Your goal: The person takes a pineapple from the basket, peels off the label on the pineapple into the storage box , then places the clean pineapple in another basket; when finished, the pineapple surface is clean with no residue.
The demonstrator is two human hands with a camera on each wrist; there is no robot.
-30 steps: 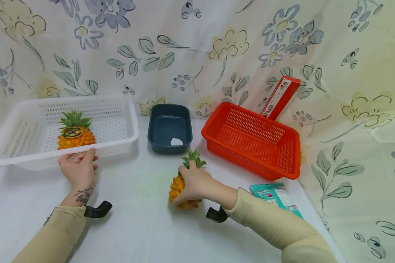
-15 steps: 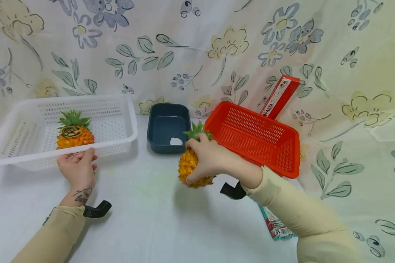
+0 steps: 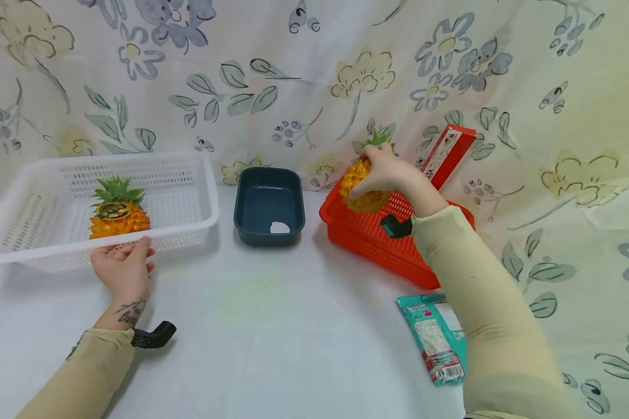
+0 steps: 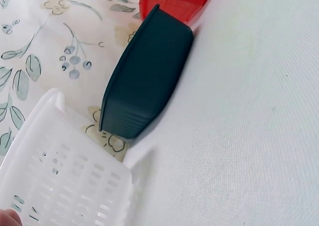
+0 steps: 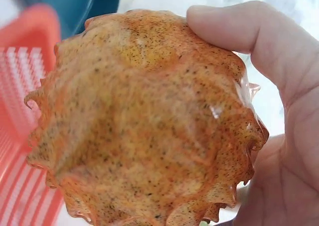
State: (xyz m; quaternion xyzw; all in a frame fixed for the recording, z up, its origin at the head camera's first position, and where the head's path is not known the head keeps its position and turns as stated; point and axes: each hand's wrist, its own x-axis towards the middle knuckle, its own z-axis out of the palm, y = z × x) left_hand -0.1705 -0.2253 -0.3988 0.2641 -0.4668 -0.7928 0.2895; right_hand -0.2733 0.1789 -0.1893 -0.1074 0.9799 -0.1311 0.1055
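Note:
In the head view the right hand grips a toy pineapple above the left end of the red basket. The right wrist view shows the thumb and palm of that hand around the pineapple's spiky underside. At the left, the left hand pinches the front rim of the white basket, where a second pineapple with a dark label lies. Only a fingertip of the left hand shows in the left wrist view, by the white basket.
Between the baskets stands a dark blue tub with a white patch inside. A red pasta box leans behind the red basket. A teal packet lies on the white table near the right sleeve. A floral curtain hangs behind.
The right hand has lifted the pineapple off the table and carried it back and to the right, over the red basket. The left hand has stayed at the white basket's rim.

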